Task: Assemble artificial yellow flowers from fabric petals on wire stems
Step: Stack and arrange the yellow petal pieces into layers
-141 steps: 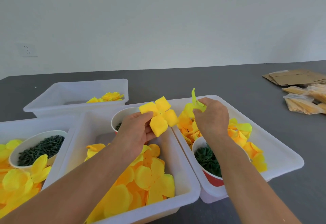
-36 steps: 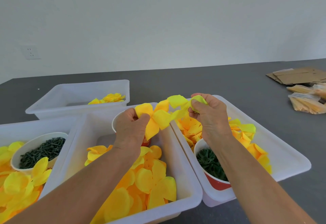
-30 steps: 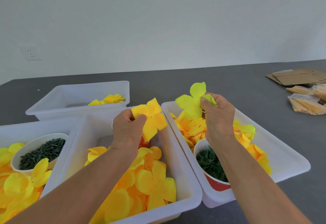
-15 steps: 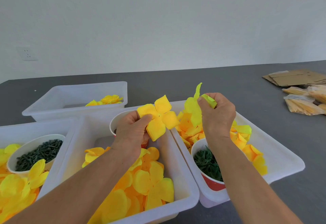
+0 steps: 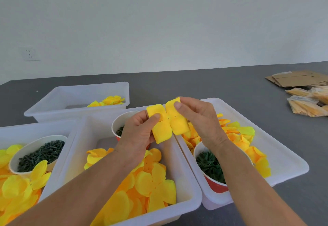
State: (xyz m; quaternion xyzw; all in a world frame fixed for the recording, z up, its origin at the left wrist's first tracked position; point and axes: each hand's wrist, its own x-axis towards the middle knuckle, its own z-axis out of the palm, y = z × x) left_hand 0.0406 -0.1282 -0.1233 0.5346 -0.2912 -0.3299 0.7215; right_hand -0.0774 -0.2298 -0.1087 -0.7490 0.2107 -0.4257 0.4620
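Grey table (image 5: 230,90), white wall (image 5: 159,21), both hands' fingers (image 5: 179,105) pinching yellow petal piece (image 5: 165,124)

Wall (image 5: 159,21): plain pale surface filling the upper half of the frame.
Socket (image 5: 29,53): 1 white wall outlet, far left, just above the table's back edge.
Table (image 5: 204,83): dark grey top across the middle and right of the frame.
Cardboard (image 5: 298,79): flattened brown sheets, stacked, upper right on the table.
Clear bags (image 5: 305,104): several packets of pale yellow-tan strips, right edge, just below the cardboard.
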